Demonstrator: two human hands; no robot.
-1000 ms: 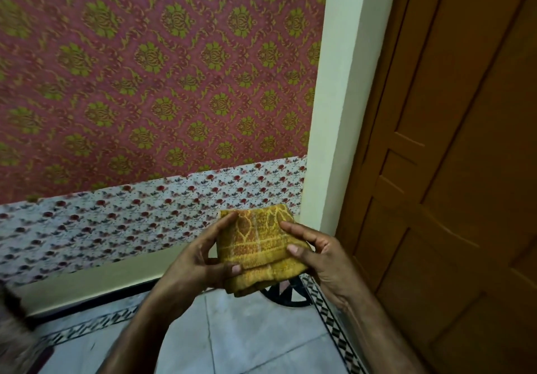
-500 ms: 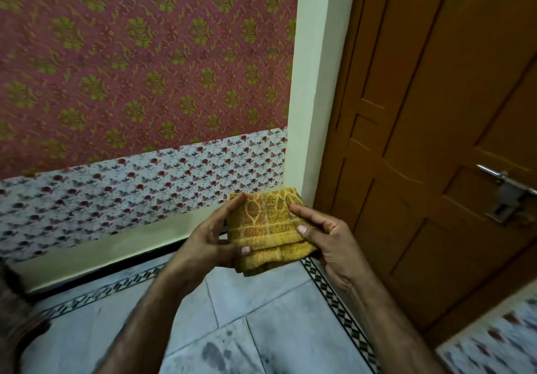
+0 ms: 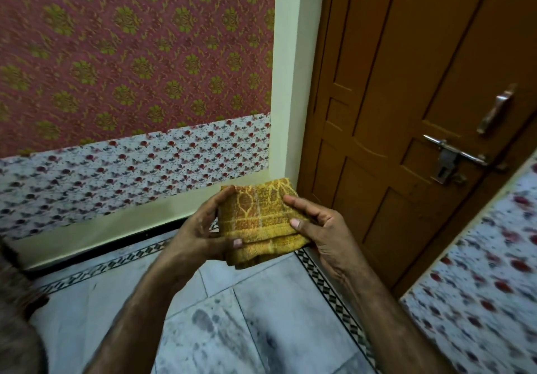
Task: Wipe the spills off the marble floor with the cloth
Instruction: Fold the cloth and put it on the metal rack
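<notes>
Head view: a folded yellow cloth is held in the air between both hands, above the marble floor and near a brown door. The left hand grips its left edge and the right hand pinches its right side, thumb on top. Dark smudged spills lie on the floor below. The cloth looks soft, light and limp, so it would likely wipe best kept folded as a pad and pressed flat under one palm
</notes>
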